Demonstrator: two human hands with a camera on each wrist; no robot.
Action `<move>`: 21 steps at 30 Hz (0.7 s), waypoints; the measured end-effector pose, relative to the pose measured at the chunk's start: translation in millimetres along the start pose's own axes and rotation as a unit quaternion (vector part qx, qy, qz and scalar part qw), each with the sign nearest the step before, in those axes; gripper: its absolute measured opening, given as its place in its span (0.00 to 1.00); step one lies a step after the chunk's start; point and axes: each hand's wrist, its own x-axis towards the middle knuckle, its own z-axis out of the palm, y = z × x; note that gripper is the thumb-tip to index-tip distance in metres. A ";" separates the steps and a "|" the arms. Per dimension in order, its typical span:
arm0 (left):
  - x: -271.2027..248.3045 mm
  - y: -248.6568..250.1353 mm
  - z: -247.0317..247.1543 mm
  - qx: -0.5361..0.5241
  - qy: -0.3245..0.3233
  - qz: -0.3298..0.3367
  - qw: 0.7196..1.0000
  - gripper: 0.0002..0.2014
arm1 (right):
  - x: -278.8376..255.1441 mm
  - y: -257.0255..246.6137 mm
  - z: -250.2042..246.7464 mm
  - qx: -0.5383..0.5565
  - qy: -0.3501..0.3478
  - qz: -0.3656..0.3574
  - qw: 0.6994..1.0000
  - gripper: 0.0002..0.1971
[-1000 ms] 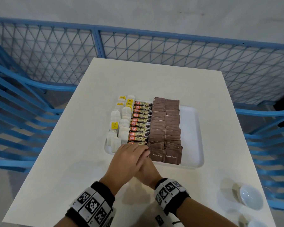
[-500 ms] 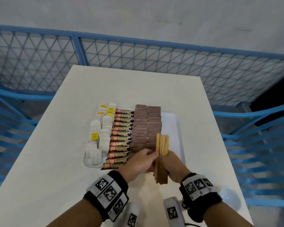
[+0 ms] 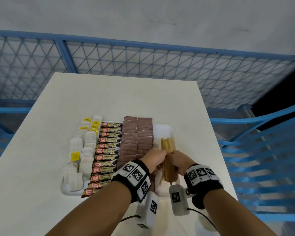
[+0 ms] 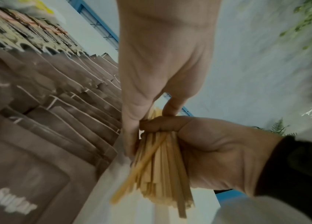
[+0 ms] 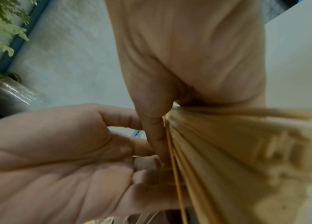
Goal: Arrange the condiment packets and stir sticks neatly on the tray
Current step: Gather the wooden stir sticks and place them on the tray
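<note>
Left hand: the left hand (image 3: 153, 158) is curled against the left side of the bundle of stir sticks (image 3: 168, 160), thumb and fingers pinching it near its middle; in the left wrist view the thumb runs down along the sticks (image 4: 157, 166).
Right hand: the right hand (image 3: 180, 161) wraps the same bundle from the right, fingers folded over its top; the right wrist view shows the sticks (image 5: 218, 151) fanning out below its thumb.
Stir sticks: one pale wooden bundle, lengthwise front to back, over the bare right strip of the tray (image 3: 163, 129); its far ends reach past both hands, its near ends spread loose over the tray's near edge. Whether it touches the tray floor I cannot tell.
Brown sugar packets: two overlapping columns of brown packets (image 3: 137, 135) fill the middle of the tray, just left of the sticks; "Sugar" can be read on the nearest one (image 4: 26, 189).
Coffee sticks: a column of dark "Granules" sachets (image 3: 107, 155) lies left of the brown ones, the nearest poking over the tray's front edge.
White packets: white sachets (image 3: 85, 157), some with yellow labels, lie in two rough columns at the far left, some overhanging the tray rim.
Table: a white table (image 3: 117, 94) carries the tray.
Surroundings: a blue mesh fence (image 3: 143, 65) stands behind the table.
</note>
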 end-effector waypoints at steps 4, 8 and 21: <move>10.1 4.0 2.9 0.012 0.022 -0.004 1.000 0.17 | 7.4 -5.8 -3.1 -0.045 0.009 0.008 0.999 0.13; 13.6 4.8 4.8 0.045 0.038 -0.002 0.998 0.17 | 10.1 -6.7 -5.1 -0.095 0.045 -0.022 0.994 0.16; 5.3 2.5 4.7 0.149 0.074 0.036 0.985 0.18 | -3.4 -9.0 -6.7 -0.282 0.085 -0.039 0.955 0.14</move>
